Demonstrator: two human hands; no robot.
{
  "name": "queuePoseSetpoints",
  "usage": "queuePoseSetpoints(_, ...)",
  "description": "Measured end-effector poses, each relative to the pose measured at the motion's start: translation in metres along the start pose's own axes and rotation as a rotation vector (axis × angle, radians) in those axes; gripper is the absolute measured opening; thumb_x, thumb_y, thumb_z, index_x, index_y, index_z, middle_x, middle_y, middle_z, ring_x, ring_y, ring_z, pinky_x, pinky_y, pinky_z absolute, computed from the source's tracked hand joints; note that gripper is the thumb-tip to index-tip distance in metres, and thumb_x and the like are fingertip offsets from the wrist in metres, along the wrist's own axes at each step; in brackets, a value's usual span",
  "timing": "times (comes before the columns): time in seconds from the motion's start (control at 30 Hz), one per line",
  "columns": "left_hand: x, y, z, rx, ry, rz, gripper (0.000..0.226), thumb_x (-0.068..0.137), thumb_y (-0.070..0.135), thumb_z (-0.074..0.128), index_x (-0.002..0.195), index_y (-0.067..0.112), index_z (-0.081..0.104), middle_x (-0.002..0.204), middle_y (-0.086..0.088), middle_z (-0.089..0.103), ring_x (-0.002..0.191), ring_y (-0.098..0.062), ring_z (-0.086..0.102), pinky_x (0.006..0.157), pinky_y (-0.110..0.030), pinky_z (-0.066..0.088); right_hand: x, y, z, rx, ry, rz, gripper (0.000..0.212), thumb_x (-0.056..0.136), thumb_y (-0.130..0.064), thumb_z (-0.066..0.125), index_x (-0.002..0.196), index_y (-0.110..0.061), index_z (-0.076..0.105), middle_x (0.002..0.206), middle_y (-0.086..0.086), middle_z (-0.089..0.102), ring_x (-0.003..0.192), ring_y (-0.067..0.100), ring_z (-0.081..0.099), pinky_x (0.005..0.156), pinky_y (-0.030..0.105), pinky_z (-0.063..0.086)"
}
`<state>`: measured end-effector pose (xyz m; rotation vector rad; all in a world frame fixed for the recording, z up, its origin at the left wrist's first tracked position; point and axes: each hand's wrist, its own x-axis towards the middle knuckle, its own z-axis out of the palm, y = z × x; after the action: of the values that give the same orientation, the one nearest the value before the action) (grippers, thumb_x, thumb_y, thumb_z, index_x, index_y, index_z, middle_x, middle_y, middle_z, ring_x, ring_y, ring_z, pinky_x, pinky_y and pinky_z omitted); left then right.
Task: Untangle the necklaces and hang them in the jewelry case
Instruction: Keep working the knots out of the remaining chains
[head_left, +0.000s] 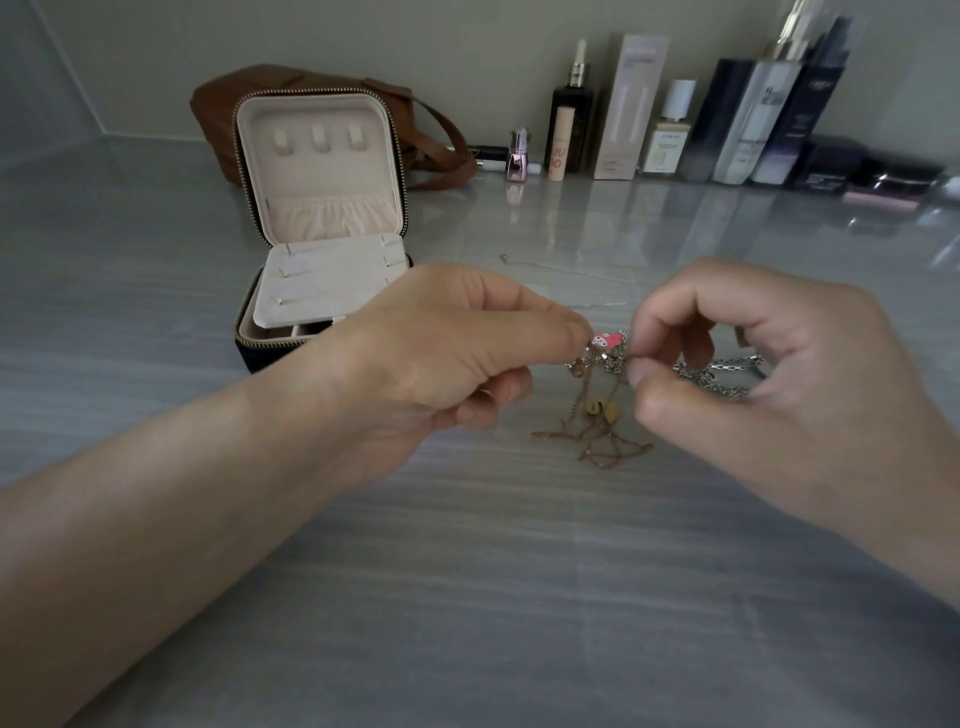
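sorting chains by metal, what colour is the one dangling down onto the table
Rose-gold chain, clearest in the head view.

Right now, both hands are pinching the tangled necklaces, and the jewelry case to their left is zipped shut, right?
No, the jewelry case is open, its lid standing upright, as the head view shows. The rest holds: the left hand and right hand both pinch the tangled necklaces, with the case to their left.
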<state>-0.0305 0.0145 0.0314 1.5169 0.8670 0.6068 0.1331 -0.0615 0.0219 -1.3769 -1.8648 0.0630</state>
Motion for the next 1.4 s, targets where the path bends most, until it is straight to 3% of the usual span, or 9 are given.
queuePoseSetpoints(0.2, -0.001, 0.000, 0.001, -0.012, -0.035, -0.008, 0.010, 0.076, 0.013, 0.068, 0.066, 0.014, 0.067, 0.046, 0.005, 0.048, 0.042, -0.005, 0.040, 0.037, -0.016, 0.030, 0.002, -0.002, 0.000, 0.171, -0.053, 0.108, 0.008, 0.066, -0.017, 0.065, 0.064, -0.019, 0.058, 0.070, -0.007, 0.063, 0.059, 0.002, 0.054, 0.058, 0.005, 0.038)
queuePoseSetpoints(0.33, -0.003, 0.000, 0.002, 0.093, -0.025, 0.081, 0.010, 0.078, 0.018, 0.065, 0.069, 0.017, 0.066, 0.046, 0.005, 0.048, 0.042, -0.005, 0.041, 0.039, -0.015, 0.032, 0.004, -0.002, -0.002, 0.457, -0.095, 0.289, 0.007, 0.063, -0.013, 0.061, 0.069, -0.015, 0.061, 0.071, -0.003, 0.071, 0.055, 0.013, 0.061, 0.055, 0.023, 0.053)
queuePoseSetpoints(0.47, -0.005, 0.002, 0.004, 0.157, 0.006, 0.196, 0.009, 0.077, 0.021, 0.064, 0.068, 0.021, 0.064, 0.045, 0.009, 0.050, 0.041, -0.003, 0.042, 0.040, -0.013, 0.033, 0.006, 0.000, -0.001, 0.542, -0.091, 0.354, 0.010, 0.061, -0.010, 0.059, 0.061, -0.020, 0.062, 0.049, 0.003, 0.059, 0.056, 0.033, 0.054, 0.052, 0.028, 0.041)
queuePoseSetpoints(0.57, -0.005, 0.001, 0.005, 0.181, 0.004, 0.211, 0.012, 0.081, 0.017, 0.064, 0.070, 0.020, 0.064, 0.044, 0.011, 0.049, 0.041, -0.001, 0.041, 0.040, -0.012, 0.033, 0.006, -0.001, 0.000, 0.656, -0.132, 0.415, 0.015, 0.060, -0.005, 0.056, 0.055, -0.019, 0.060, 0.057, 0.021, 0.057, 0.038, 0.013, 0.043, 0.044, 0.021, 0.036)
queuePoseSetpoints(0.67, -0.005, 0.000, 0.004, 0.187, -0.018, 0.214, 0.012, 0.082, 0.016, 0.064, 0.070, 0.020, 0.064, 0.044, 0.012, 0.049, 0.041, -0.002, 0.041, 0.040, -0.013, 0.033, 0.006, -0.001, -0.001, 0.775, -0.184, 0.471, 0.022, 0.063, -0.001, 0.053, 0.053, -0.020, 0.058, 0.056, 0.012, 0.063, 0.034, 0.008, 0.040, 0.039, 0.015, 0.035)
queuePoseSetpoints(0.87, -0.006, 0.003, -0.001, 0.169, -0.035, 0.211, 0.008, 0.077, 0.016, 0.067, 0.071, 0.021, 0.065, 0.057, 0.005, 0.059, 0.042, -0.004, 0.042, 0.039, -0.014, 0.032, 0.004, 0.004, -0.001, 0.689, -0.228, 0.445, 0.016, 0.064, -0.010, 0.056, 0.063, -0.024, 0.063, 0.050, -0.002, 0.049, 0.043, 0.007, 0.036, 0.040, 0.017, 0.029)
queuePoseSetpoints(1.03, -0.006, 0.003, -0.006, 0.141, -0.053, 0.229, 0.013, 0.068, 0.022, 0.065, 0.081, 0.024, 0.064, 0.057, 0.006, 0.060, 0.043, -0.005, 0.042, 0.039, -0.016, 0.032, 0.004, 0.004, -0.001, 0.572, -0.224, 0.385, 0.023, 0.062, -0.015, 0.063, 0.079, -0.030, 0.069, 0.058, -0.001, 0.061, 0.052, 0.009, 0.050, 0.051, 0.020, 0.041)
queuePoseSetpoints(1.27, -0.005, 0.002, -0.005, 0.133, -0.068, 0.236, 0.014, 0.069, 0.020, 0.063, 0.082, 0.024, 0.062, 0.056, 0.007, 0.058, 0.043, -0.005, 0.043, 0.038, -0.016, 0.031, 0.003, 0.004, 0.000, 0.469, -0.160, 0.299, 0.013, 0.074, -0.018, 0.075, 0.082, -0.025, 0.067, 0.052, -0.002, 0.058, 0.046, 0.007, 0.049, 0.047, 0.014, 0.040)
queuePoseSetpoints(1.4, -0.004, 0.001, -0.005, 0.122, -0.091, 0.227, 0.012, 0.069, 0.019, 0.063, 0.080, 0.024, 0.062, 0.057, 0.006, 0.058, 0.044, -0.005, 0.042, 0.038, -0.016, 0.031, 0.003, 0.003, 0.003, 0.367, -0.160, 0.265, 0.010, 0.073, -0.027, 0.071, 0.083, -0.031, 0.073, 0.062, 0.007, 0.066, 0.055, 0.028, 0.060, 0.052, 0.034, 0.050)
